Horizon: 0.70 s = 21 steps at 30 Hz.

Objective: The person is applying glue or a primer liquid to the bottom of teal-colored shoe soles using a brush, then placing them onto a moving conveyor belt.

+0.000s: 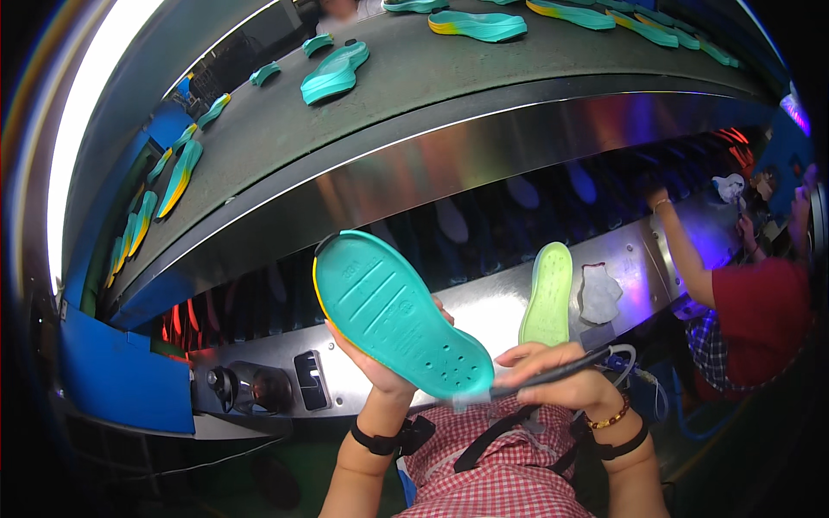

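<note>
My left hand (377, 369) grips a teal shoe sole (393, 311) from beneath, its inner face turned up. Grooves and small holes mark that face, and a yellow and black band runs along one edge. Between the fingers of my right hand (561, 384) is a brush (553, 373) with a black handle, slightly blurred. Its pale bristles touch or nearly touch the lower end of the sole. A pale hose (626, 354) shows close to the handle's far end. On the metal ledge beyond my right hand lies a light green sole (547, 293).
A white cloth (600, 293) lies beside the green sole. Left on the ledge (345, 380) are a phone (312, 380) and a dark jar (259, 388). Behind, a conveyor belt (397, 78) carries several teal soles. A person in a red sleeve (756, 302) works at the right.
</note>
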Each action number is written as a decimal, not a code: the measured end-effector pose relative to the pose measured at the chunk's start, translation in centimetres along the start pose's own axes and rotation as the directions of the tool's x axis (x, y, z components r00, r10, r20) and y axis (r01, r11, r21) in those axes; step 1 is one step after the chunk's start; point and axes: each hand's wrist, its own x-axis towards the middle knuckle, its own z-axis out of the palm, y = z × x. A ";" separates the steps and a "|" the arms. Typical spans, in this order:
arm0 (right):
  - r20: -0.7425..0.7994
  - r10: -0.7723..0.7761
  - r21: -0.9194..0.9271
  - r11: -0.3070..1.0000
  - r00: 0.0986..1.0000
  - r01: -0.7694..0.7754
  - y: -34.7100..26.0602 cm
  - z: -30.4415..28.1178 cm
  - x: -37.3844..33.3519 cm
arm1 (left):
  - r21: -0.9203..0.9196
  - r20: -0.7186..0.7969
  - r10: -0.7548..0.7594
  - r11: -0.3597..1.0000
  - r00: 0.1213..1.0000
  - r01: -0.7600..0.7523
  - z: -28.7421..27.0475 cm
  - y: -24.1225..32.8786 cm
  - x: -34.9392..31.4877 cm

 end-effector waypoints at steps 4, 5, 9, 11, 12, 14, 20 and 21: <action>-0.169 0.162 0.340 0.936 0.972 -0.097 0.6 1.2 0.4 | -0.093 -0.181 -0.093 0.993 0.979 0.077 0.9 -1.2 -1.5; -0.192 0.243 0.449 0.883 0.951 -0.135 0.5 1.6 0.4 | -0.048 -0.045 -0.104 0.994 0.994 0.102 0.9 -2.0 -2.2; -0.023 0.126 -0.116 0.985 0.992 -0.128 -0.6 1.7 -0.1 | -0.044 0.073 -0.322 0.945 0.944 0.325 -1.7 -2.7 -2.7; 0.122 0.106 -0.219 0.973 0.987 -0.078 -1.4 0.9 -0.2 | -0.083 0.203 -0.369 0.917 0.907 0.391 -3.2 -2.3 -2.2; 0.189 0.026 -0.174 0.985 0.982 0.007 -1.8 0.4 -0.2 | 0.008 0.178 -0.434 0.898 0.883 0.439 -3.7 -2.1 -2.0; 0.029 0.010 -0.325 0.946 1.000 0.001 -2.0 0.2 0.2 | 0.108 0.146 -0.512 0.859 0.846 0.501 -3.9 -1.9 -1.7; 0.370 0.021 -0.375 0.918 0.929 0.129 -3.5 -1.0 0.9 | 0.099 0.067 -0.783 0.622 0.618 0.777 -1.6 -0.4 -0.9; 0.357 -0.006 -0.394 0.906 0.934 0.157 -3.9 -1.3 1.0 | 0.135 0.056 -0.800 0.598 0.597 0.790 -1.3 -0.2 -0.8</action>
